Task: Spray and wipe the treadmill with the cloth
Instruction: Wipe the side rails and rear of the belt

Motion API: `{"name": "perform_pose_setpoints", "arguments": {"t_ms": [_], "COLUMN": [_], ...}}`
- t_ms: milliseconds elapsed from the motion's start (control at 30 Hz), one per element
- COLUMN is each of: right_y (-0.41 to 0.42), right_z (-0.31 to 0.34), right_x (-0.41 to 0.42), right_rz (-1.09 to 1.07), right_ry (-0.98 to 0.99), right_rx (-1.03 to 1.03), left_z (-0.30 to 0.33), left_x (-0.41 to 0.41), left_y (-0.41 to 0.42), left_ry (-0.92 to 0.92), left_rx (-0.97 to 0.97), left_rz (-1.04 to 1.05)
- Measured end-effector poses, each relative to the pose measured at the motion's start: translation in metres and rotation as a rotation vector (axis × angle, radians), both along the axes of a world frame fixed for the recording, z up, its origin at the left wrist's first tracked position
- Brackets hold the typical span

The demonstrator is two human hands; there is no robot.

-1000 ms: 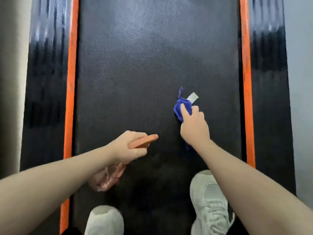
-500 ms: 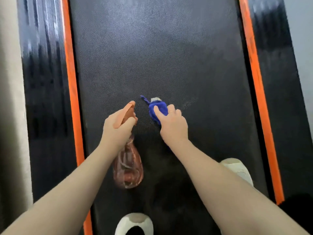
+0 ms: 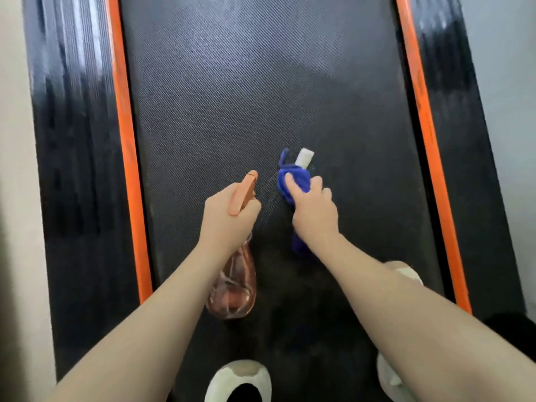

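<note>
No readable writing anywhere. Left hand point(image 3: 229, 216) curls round the translucent pink spray bottle point(image 3: 233, 285), orange nozzle forward. Right hand point(image 3: 314, 211) grips the bunched blue cloth point(image 3: 293, 178), white tag point(image 3: 304, 157) blank, pressed to the treadmill point(image 3: 261, 82) belt's fine woven texture between orange strips.

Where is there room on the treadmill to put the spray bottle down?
The belt is bare ahead of both hands, between the two orange stripes. It is crowded nearer the person: the left hand holds the spray bottle, the right hand grips the blue cloth, and shoes stand on the belt.
</note>
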State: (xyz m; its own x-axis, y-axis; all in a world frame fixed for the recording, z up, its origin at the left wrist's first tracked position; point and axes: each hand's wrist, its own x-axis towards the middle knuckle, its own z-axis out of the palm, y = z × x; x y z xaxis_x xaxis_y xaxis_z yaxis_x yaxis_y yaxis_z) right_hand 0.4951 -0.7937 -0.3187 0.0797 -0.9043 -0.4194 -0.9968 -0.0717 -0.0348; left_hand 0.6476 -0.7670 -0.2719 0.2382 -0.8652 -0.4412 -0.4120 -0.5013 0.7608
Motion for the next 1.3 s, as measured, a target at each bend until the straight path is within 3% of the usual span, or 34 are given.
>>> {"name": "perform_pose_setpoints", "arguments": {"t_ms": [100,167,200,333,400,467,567,633,700,767,833,867,933,1000,1067,1133,1200,1300], "right_y": [0.049,0.039,0.030,0.019,0.029,0.045,0.076,0.086,0.072,0.054,0.036,0.032,0.043,0.070,0.100,0.093,0.073,0.036], "right_z": [0.000,-0.006,-0.008,-0.010,-0.004,0.002,0.008,0.011,0.013,0.011,0.008,0.007,0.002,0.003,0.002,0.007,0.003,-0.001], "right_x": [0.020,0.011,0.003,-0.015,-0.005,0.010,0.018,0.005,-0.013,-0.025,-0.036,-0.038,-0.032,-0.014,-0.005,-0.017,-0.042,-0.085], "right_rz": [0.542,0.730,0.661,-0.121,-0.228,-0.059,0.489,0.611,0.470,0.145,-0.156,-0.206,-0.030,0.301,0.639,0.798,0.687,0.232], "right_ry": [-0.185,-0.177,-0.146,0.084,0.121,0.023,-0.115,-0.059,0.028,0.138,0.157,0.188,0.180,0.076,-0.078,-0.072,-0.056,0.106], "right_rx": [0.104,0.092,0.019,0.021,0.036,0.055,0.221,0.286,0.175,0.083,0.104,0.130,-0.034,-0.101,0.119,0.262,0.060,-0.057], "left_z": [0.003,0.001,-0.001,-0.006,-0.003,-0.001,-0.004,0.000,0.004,0.006,0.004,0.001,-0.001,0.000,0.002,0.004,0.003,-0.002], "left_x": [0.005,0.010,0.014,0.018,0.015,0.011,0.012,0.012,0.008,0.002,-0.006,-0.010,-0.018,-0.022,-0.021,-0.020,-0.018,-0.020], "left_y": [-0.004,-0.004,-0.003,-0.001,-0.003,-0.002,-0.002,0.003,0.003,0.003,0.002,0.001,0.000,-0.001,0.001,0.006,0.008,0.005], "left_ry": [-0.006,0.027,0.060,0.161,0.174,0.173,0.158,0.171,0.172,0.124,0.055,0.020,-0.031,-0.055,-0.068,-0.052,-0.070,-0.094], "left_rx": [-0.007,-0.026,-0.033,0.001,0.016,0.007,0.021,0.030,0.012,0.026,0.045,0.054,0.066,0.042,0.020,-0.002,-0.042,-0.030], "left_rz": [-0.014,0.005,0.021,0.060,0.031,-0.003,-0.074,-0.074,-0.045,-0.093,-0.139,-0.158,-0.177,-0.188,-0.193,-0.186,-0.186,-0.188]}}
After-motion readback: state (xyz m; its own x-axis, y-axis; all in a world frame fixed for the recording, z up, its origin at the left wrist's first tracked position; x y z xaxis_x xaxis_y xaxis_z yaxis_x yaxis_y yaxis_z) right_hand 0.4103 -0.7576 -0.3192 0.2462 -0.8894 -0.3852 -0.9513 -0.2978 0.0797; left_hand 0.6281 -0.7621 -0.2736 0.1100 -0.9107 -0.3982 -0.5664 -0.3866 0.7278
